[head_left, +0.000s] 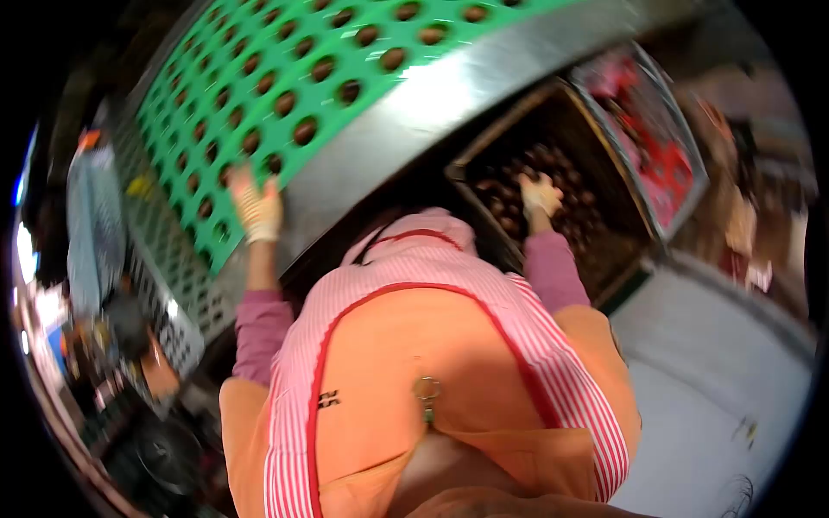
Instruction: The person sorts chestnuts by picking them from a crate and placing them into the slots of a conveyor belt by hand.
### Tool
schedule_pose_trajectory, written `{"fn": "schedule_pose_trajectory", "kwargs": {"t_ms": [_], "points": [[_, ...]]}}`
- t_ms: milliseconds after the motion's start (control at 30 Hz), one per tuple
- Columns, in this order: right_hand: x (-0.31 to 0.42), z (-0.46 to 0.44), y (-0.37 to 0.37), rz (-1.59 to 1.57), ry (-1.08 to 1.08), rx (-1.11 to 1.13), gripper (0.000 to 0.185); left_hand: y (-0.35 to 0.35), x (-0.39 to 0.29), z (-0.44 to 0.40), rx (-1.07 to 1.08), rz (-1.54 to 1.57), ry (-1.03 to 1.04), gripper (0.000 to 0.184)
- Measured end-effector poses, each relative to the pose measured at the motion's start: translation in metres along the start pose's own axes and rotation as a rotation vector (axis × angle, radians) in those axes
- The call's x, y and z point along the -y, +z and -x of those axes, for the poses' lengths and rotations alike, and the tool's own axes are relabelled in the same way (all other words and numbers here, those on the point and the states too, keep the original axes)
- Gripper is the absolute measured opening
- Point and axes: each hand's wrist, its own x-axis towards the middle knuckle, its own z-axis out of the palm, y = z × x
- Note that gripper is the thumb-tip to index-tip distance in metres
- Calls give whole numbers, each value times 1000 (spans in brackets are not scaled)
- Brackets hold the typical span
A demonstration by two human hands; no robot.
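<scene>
My left hand (256,207), blurred and in a light glove, is at the lower edge of a green perforated sheet (345,52). Its fingers reach over the sheet, apart, beside round brown pieces (305,131) that sit in the holes. My right hand (541,196), also gloved, reaches into a wooden bin (596,129) and touches a heap of dark brown round pieces (574,173). The fingers of that hand are bent among the pieces, and whether they hold one is too blurred to tell.
A metal ledge (371,147) borders the green sheet. Right of the bin stands a crate with red and pink material (665,164). A perforated grey basket (177,337) is at the left, near a hanging light blue cloth (95,224). A pale surface (699,345) lies at lower right.
</scene>
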Motion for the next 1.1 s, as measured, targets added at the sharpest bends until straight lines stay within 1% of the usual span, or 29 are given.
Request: {"fn": "schedule_pose_trajectory", "kwargs": {"t_ms": [33, 100, 167, 233, 267, 300, 333, 367, 433, 467, 500, 567, 600, 633, 700, 733, 767, 800, 833, 900, 933, 967, 1033, 1067, 1100], "points": [[-4, -3, 13, -97, -32, 2, 65, -2, -15, 10, -77, 10, -8, 63], [-9, -4, 28, -144, -205, 28, 66, -16, -46, 20, -68, 126, -56, 63], [-6, -3, 33, -121, -243, 67, 63, -25, -68, 27, -38, 204, -96, 61], [-6, -14, 34, -169, -301, 138, 61, -24, -77, 34, -60, 249, -71, 57], [-10, -25, 42, -465, -331, 182, 62, -30, -87, 34, -62, 290, -58, 52], [-10, -39, 48, -781, -335, 162, 63, -25, -87, 35, -78, 309, -4, 49], [2, -32, 31, -912, -333, 98, 60, -28, -93, 35, 39, 459, -71, 48], [24, -11, -3, -1045, -325, 36, 58, -32, -103, 33, 157, 611, -136, 47], [65, 30, -57, -1121, -481, -66, 55, -35, -123, 25, 417, 985, -347, 48], [89, 66, -88, -1016, -616, -66, 49, -41, -137, 18, 495, 1155, -363, 53], [109, 92, -102, -1081, -757, 65, 47, -47, -151, 12, 577, 1327, -371, 58], [137, 119, -99, -1016, -1091, 211, 49, -47, -171, 4, 612, 1505, -353, 72], [150, 141, -96, -915, -1121, 341, 53, -42, -173, 2, 655, 1576, -328, 82], [163, 166, -94, -807, -1144, 469, 57, -38, -175, 2, 658, 1625, -314, 80], [190, 217, -97, -399, -1413, 475, 71, -27, -173, 2, 700, 1800, -290, 74], [195, 226, -87, -395, -1479, 423, 77, -48, -170, -2, 668, 1605, -365, 67], [198, 232, -79, -389, -1545, 373, 83, -37, -154, -2, 722, 1657, -404, 61], [203, 242, -84, -424, -1506, 465, 89, -33, -136, 2, 684, 1667, -417, 57], [203, 242, -84, -458, -1457, 496, 88, -30, -115, 4, 645, 1677, -431, 53], [202, 239, -83, -639, -1069, 694, 82, -25, -59, -3, 209, 703, 70, 49], [205, 242, -89, -786, -923, 746, 71, -45, -44, -7, 240, 361, 51, 48], [210, 238, -89, -822, -776, 732, 60, -65, -28, -13, 266, 17, 31, 48], [212, 232, -86, -975, -595, 838, 56, -54, 15, -12, 226, -99, -7, 45], [210, 225, -77, -1062, -563, 919, 54, -47, 30, -8, 309, -133, -33, 49], [213, 227, -71, -1133, -495, 963, 51, -36, 35, -1, 269, -160, -34, 51]]}}
